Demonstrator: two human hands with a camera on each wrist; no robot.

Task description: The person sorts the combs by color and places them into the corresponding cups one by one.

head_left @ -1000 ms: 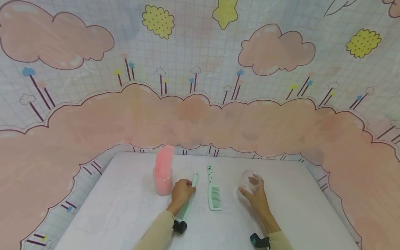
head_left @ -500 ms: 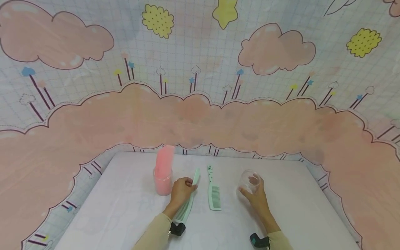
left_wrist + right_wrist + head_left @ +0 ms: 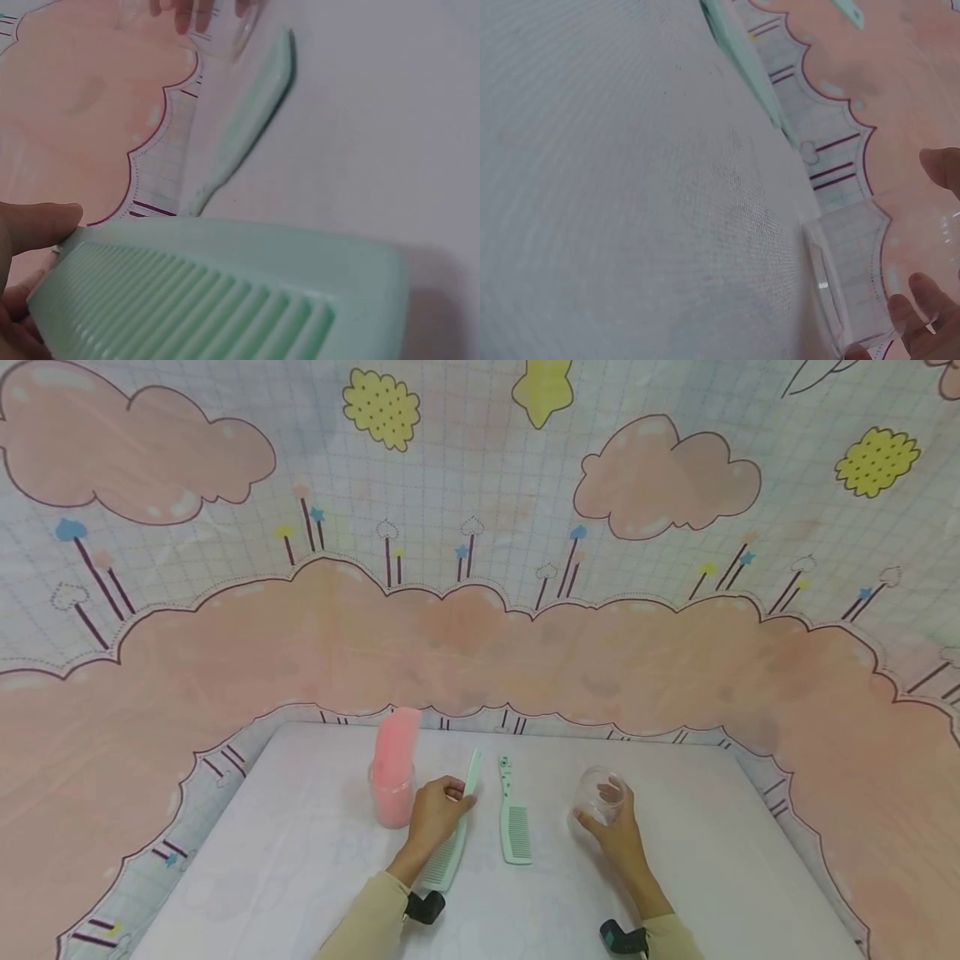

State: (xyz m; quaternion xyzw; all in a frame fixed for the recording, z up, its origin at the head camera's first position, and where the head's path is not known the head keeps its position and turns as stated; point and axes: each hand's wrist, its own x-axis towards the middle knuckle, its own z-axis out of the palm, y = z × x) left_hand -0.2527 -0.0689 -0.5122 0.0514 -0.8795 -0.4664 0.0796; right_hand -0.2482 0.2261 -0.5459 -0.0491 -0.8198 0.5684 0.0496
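Note:
My left hand (image 3: pixel 437 814) pinches a mint-green comb (image 3: pixel 447 860) around its middle, thumb on the near side. Close up in the left wrist view, the toothed end of this comb (image 3: pixel 322 251) fills the lower part, with the thumb (image 3: pixel 45 225) at its edge. A second mint-green comb (image 3: pixel 515 835) lies flat on the table, teeth end toward me, between the hands. My right hand (image 3: pixel 621 835) grips a clear cup (image 3: pixel 596 785) that stands on the table; its fingers show through the wall. In the right wrist view the cup (image 3: pixel 847 240) is partly cut off.
Left of my left hand stands another clear cup (image 3: pixel 372 789) with a tall pink piece (image 3: pixel 393 752) in it, reaching well above the rim. The white table (image 3: pixel 300 827) ends at the back against a patterned cloth (image 3: pixel 525 668) with clouds.
My left hand has moved slightly away from me with its comb, whose far end has risen and points farther back. The right hand, its cup and the second comb have stayed put.

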